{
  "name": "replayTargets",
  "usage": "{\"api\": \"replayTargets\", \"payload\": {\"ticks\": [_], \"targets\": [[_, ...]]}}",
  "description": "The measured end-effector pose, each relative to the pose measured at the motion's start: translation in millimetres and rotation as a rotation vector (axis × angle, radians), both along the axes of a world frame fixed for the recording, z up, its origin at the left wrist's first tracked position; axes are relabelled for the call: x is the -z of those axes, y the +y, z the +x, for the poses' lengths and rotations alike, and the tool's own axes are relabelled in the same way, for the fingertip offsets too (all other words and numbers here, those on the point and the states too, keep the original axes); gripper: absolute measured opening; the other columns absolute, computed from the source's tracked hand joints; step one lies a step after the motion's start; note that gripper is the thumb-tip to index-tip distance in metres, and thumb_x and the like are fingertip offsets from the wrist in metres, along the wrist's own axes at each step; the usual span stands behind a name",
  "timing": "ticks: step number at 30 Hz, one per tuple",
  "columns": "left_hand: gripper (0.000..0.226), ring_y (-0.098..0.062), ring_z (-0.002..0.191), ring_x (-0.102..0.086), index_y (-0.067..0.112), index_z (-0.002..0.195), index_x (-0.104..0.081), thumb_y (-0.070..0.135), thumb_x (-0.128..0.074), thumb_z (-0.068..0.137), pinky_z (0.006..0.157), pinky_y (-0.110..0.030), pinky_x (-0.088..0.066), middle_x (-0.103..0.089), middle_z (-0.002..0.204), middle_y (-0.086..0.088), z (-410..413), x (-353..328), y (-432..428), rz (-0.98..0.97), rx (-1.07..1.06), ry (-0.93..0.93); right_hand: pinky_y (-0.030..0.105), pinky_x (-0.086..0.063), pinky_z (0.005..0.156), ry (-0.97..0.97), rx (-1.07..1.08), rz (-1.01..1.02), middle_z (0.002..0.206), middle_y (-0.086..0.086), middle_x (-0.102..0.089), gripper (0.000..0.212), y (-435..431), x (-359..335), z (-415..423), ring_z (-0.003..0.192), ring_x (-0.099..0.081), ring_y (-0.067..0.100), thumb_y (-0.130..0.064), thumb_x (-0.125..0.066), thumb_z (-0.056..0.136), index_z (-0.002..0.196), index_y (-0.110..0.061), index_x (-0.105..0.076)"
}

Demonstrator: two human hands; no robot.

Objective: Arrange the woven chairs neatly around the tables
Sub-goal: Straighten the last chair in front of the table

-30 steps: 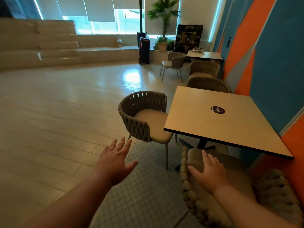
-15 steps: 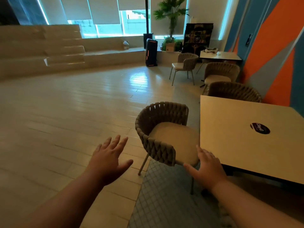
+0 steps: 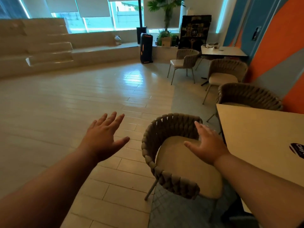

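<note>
The nearest woven chair (image 3: 164, 129) stands at the left edge of the near counter (image 3: 256, 134). Its open side is turned toward the counter and its curved woven back faces the pale plank floor (image 3: 79, 104). The right hand (image 3: 208, 145) is held above the seat cushion, just inside the backrest. Its fingers (image 3: 201, 129) are straight and close together with the thumb out to the side, gripping nothing; I cannot tell whether the fingertips touch the weave. The left hand (image 3: 102, 139) is stretched out over the floor to the left of the chair and apart from it, its fingers (image 3: 113, 119) spread and empty. A second woven chair (image 3: 248, 95) sits at the far edge of the near counter, close against it. Beyond it a third chair (image 3: 226, 69) stands near the orange and blue wall. A fourth chair (image 3: 186, 60) stands just left of the far counter (image 3: 225, 52), which carries small pale items too small to make out. A dark round sticker (image 3: 297, 149) lies on the near counter. A black speaker (image 3: 146, 48) stands by the pale steps (image 3: 49, 46) under the windows.
</note>
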State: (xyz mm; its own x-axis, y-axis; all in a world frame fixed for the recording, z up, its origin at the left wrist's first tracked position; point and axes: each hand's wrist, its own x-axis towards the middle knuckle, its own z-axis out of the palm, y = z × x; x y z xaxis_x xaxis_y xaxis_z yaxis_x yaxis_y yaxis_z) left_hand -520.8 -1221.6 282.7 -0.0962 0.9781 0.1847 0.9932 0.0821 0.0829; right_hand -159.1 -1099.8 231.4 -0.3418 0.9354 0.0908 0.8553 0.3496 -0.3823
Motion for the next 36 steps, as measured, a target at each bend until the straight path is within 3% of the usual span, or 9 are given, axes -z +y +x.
{"api": "replayTargets", "payload": {"ticks": [6, 13, 16, 20, 24, 31, 34, 36], "targets": [[0.095, -0.021, 0.154, 0.0, 0.042, 0.156, 0.006, 0.087, -0.014, 0.075, 0.124, -0.049, -0.015, 0.001, 0.166, 0.008, -84.9, 13.9, 94.1, -0.041, 0.165, 0.044, 0.048, -0.019, 0.123, -0.015, 0.134, 0.068, 0.164, 0.007, -0.023, 0.098, 52.3, 1.9, -72.2, 0.151, -0.017, 0.027, -0.077, -0.049, 0.083, 0.159, -0.026, -0.012], [0.094, -0.022, 0.154, 0.004, 0.044, 0.155, 0.01, 0.087, -0.011, 0.074, 0.125, -0.048, -0.009, 0.005, 0.166, 0.008, -155.8, 18.4, 222.3, -0.122, 0.372, 0.063, 0.047, -0.013, 0.124, -0.008, 0.38, -0.057, 0.166, 0.004, -0.016, 0.102, 79.1, 19.4, -134.2, 0.153, -0.011, 0.024, -0.078, -0.05, 0.081, 0.159, -0.031, -0.004], [0.094, -0.022, 0.154, 0.003, 0.043, 0.156, 0.008, 0.086, -0.015, 0.075, 0.124, -0.049, -0.008, 0.004, 0.165, 0.008, -141.0, 26.9, 298.5, -0.115, 0.485, 0.023, 0.047, -0.014, 0.123, -0.053, 0.478, -0.06, 0.166, 0.003, -0.015, 0.104, 104.5, 28.4, -135.9, 0.153, -0.011, 0.024, -0.081, -0.046, 0.08, 0.159, -0.031, -0.002], [0.089, -0.022, 0.154, 0.001, 0.043, 0.155, 0.008, 0.077, -0.037, 0.086, 0.123, -0.048, -0.008, 0.001, 0.166, 0.006, -109.1, 46.1, 383.8, -0.107, 0.613, -0.008, 0.05, -0.014, 0.123, -0.044, 0.559, -0.062, 0.166, 0.005, -0.015, 0.111, 155.5, 45.1, -126.7, 0.153, -0.011, 0.026, -0.09, -0.034, 0.07, 0.159, -0.033, 0.0], [0.088, -0.021, 0.154, 0.003, 0.043, 0.156, 0.008, 0.073, -0.04, 0.089, 0.123, -0.047, -0.006, 0.003, 0.166, 0.007, -92.8, 75.8, 449.0, -0.174, 0.738, 0.019, 0.051, -0.016, 0.122, -0.042, 0.672, -0.115, 0.166, 0.006, -0.017, 0.115, 188.9, 74.8, -135.0, 0.152, -0.012, 0.027, -0.097, -0.027, 0.066, 0.158, -0.033, -0.001], [0.089, -0.025, 0.154, 0.008, 0.04, 0.157, 0.008, 0.071, -0.042, 0.09, 0.125, -0.049, -0.004, 0.006, 0.167, 0.004, -64.1, 125.9, 523.4, -0.339, 0.99, 0.134, 0.051, -0.012, 0.123, -0.031, 0.851, -0.265, 0.166, 0.005, -0.013, 0.109, 182.8, 109.4, -182.6, 0.152, -0.01, 0.026, -0.089, -0.039, 0.072, 0.159, -0.034, -0.003], [0.092, -0.026, 0.154, 0.009, 0.042, 0.156, 0.01, 0.076, -0.041, 0.086, 0.125, -0.051, -0.002, 0.009, 0.167, 0.004, -47.7, 153.4, 551.3, -0.379, 1.152, 0.183, 0.052, -0.013, 0.122, 0.033, 1.019, -0.297, 0.166, 0.005, -0.013, 0.127, 179.5, 136.3, -209.6, 0.152, -0.011, 0.027, -0.106, -0.015, 0.054, 0.159, -0.035, -0.003], [0.099, -0.027, 0.154, 0.008, 0.042, 0.156, 0.01, 0.084, -0.028, 0.074, 0.125, -0.05, -0.002, 0.008, 0.167, 0.004, -40.8, 172.5, 570.4, -0.379, 1.228, 0.199, 0.052, -0.013, 0.121, 0.02, 1.135, -0.304, 0.166, 0.006, -0.014, 0.137, 174.6, 151.1, -225.8, 0.152, -0.012, 0.027, -0.107, -0.002, 0.044, 0.159, -0.033, -0.006]]}}
